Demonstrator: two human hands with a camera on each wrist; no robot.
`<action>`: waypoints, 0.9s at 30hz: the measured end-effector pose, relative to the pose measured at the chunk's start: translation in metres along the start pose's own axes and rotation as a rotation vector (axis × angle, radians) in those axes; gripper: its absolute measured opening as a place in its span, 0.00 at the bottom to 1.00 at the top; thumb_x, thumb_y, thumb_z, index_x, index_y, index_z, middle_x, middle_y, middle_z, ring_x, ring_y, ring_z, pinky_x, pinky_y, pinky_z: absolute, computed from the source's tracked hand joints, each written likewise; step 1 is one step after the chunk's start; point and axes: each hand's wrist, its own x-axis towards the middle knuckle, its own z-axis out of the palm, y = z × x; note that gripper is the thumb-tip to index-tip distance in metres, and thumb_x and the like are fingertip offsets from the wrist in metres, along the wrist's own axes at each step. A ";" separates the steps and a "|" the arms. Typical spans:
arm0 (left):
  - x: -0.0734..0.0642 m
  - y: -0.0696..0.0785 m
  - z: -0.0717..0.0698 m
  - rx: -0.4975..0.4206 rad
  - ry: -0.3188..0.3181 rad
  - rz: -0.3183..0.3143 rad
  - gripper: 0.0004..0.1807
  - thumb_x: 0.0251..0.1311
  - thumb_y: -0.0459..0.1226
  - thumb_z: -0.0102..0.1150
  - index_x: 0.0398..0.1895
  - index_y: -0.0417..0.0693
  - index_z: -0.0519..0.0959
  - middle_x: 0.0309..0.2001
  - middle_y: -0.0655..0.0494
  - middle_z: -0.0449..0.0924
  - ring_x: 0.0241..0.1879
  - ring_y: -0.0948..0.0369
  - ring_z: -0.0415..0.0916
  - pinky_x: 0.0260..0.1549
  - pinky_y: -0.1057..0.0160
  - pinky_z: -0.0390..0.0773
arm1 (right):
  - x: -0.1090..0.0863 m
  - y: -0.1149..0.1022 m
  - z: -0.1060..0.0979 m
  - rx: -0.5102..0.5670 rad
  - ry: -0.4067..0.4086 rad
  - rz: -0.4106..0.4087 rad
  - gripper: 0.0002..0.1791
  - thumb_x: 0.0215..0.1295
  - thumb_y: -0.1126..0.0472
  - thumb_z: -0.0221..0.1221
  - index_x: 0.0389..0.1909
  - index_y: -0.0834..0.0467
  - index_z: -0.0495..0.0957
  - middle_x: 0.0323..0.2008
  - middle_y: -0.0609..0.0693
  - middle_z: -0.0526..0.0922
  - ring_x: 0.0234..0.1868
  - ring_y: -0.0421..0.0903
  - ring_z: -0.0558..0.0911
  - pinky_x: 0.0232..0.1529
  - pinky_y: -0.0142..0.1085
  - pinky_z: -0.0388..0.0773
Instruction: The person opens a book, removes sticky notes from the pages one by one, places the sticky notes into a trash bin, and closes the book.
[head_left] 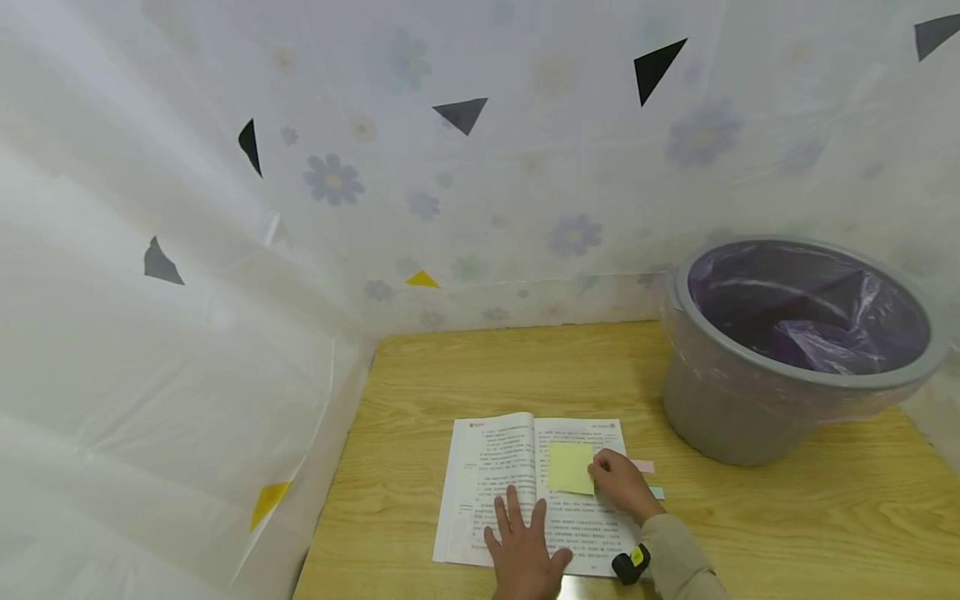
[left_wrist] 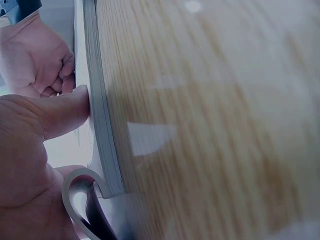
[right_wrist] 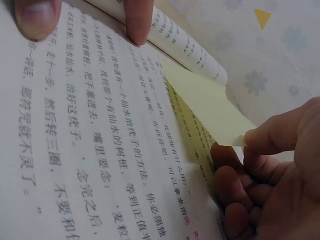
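An open book [head_left: 495,450] lies on the wooden table, printed text on both pages. On its right page is a yellow sticky note [head_left: 570,468]. My right hand [head_left: 622,482] pinches the note's right edge between thumb and forefinger; in the right wrist view that side of the note [right_wrist: 212,107] is lifted off the page, with a shadow beneath it. With fingers spread, my left hand [head_left: 519,546] rests on the lower middle of the book, across the fold. The left wrist view shows its thumb at the edge of the page stack [left_wrist: 100,115].
Pink [head_left: 643,466] and light blue [head_left: 657,492] tabs stick out from the book's right side. A grey bucket [head_left: 720,417] lined with a purple plastic bag stands at the table's right. Patterned white sheeting [head_left: 480,192] hangs behind and to the left.
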 end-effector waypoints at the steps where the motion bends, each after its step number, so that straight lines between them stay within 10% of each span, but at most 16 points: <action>1: 0.000 0.000 0.000 0.004 0.002 0.000 0.44 0.49 0.60 0.68 0.69 0.56 0.69 0.79 0.39 0.48 0.77 0.34 0.45 0.64 0.23 0.53 | 0.000 0.001 0.000 0.007 -0.001 0.002 0.11 0.72 0.59 0.53 0.29 0.58 0.68 0.28 0.49 0.70 0.30 0.44 0.68 0.31 0.36 0.63; 27: 0.001 0.001 0.004 0.012 -0.015 -0.019 0.44 0.48 0.61 0.69 0.69 0.55 0.69 0.78 0.39 0.48 0.77 0.34 0.45 0.64 0.23 0.53 | -0.001 0.006 0.000 0.028 -0.004 -0.018 0.08 0.70 0.59 0.55 0.32 0.58 0.73 0.32 0.48 0.75 0.35 0.43 0.70 0.36 0.35 0.66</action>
